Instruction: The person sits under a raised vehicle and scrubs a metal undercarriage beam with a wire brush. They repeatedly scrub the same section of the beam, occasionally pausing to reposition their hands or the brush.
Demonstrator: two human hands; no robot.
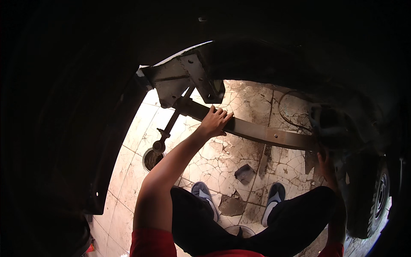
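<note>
A long, curved flat steel bar, which looks like a leaf spring [252,129], runs across the middle under the vehicle. My left hand [215,121] is closed over its left part, fingers on the top edge and thumb below. At the right end, my right hand [326,162] grips the spring from beneath; its fingertips are partly lost in shadow. The spring's left end reaches a pale metal bracket [171,83] with bolt holes. Beside that end a dark rod [172,120] slants down to a round eye-shaped end [159,147].
Dark bodywork surrounds the opening on the left and top. A wheel [380,197] stands at the right. Below are cracked tiles [205,158], a round tin [152,159], a dark scrap [245,174], a broken tile patch [232,204], and my slippered feet [274,198].
</note>
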